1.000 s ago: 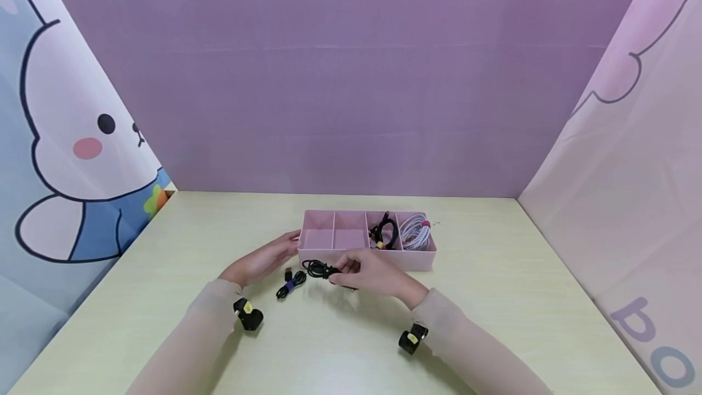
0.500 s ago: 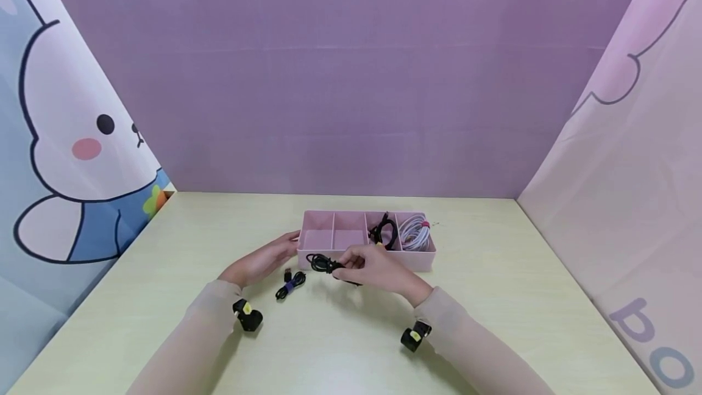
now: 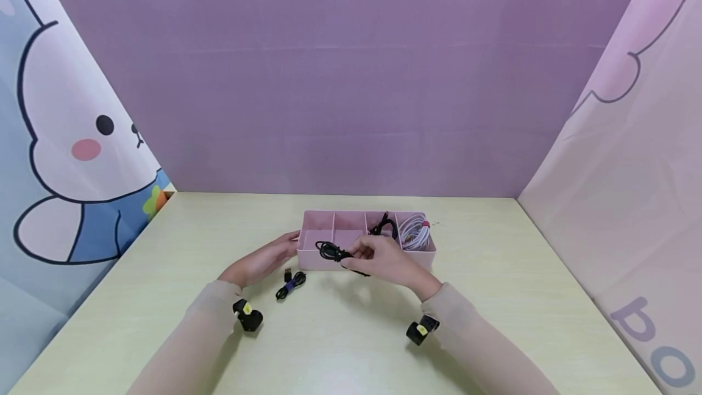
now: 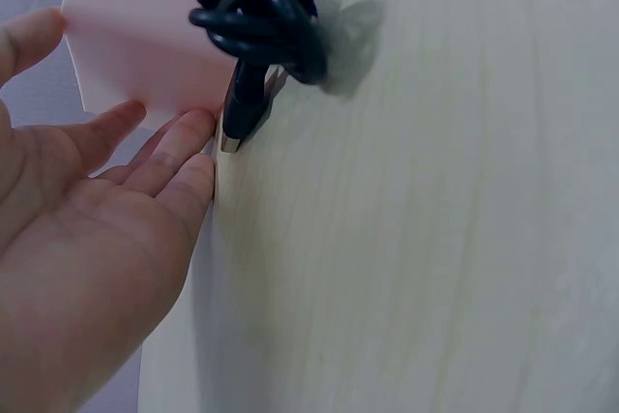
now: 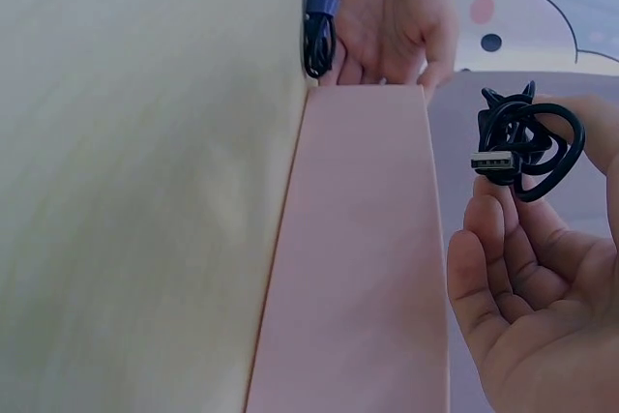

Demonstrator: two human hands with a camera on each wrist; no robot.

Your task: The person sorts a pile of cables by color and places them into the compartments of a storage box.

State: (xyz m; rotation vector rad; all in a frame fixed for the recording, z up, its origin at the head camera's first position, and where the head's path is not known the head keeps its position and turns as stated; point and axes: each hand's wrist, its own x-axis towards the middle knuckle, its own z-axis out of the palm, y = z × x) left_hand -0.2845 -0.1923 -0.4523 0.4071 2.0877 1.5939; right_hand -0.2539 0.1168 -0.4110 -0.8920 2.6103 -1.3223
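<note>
My right hand [image 3: 384,259] pinches a coiled black USB cable [image 3: 332,252] between thumb and fingers, raised in front of a pink divided box [image 3: 318,261]. In the right wrist view the metal plug of this USB cable [image 5: 493,162] faces the camera. My left hand [image 3: 269,259] touches the box's left end with its fingertips, fingers fairly straight. In the left wrist view the left hand [image 4: 106,200] has its fingers along the pink wall. A second black USB cable, bound with a purple strap [image 3: 290,285], lies on the table just in front of the left hand.
The box's third compartment holds a coiled black cable [image 3: 390,228], partly hidden by my right hand. In the rightmost compartment sits a white cable bundle [image 3: 415,233] with a red tie. The pale table [image 3: 351,346] meets a purple backdrop [image 3: 351,108] behind and printed cloths at both sides.
My right hand has lifted the black USB cable up and to the right, from near the table to the height of the box's front rim. The left hand stays in place.
</note>
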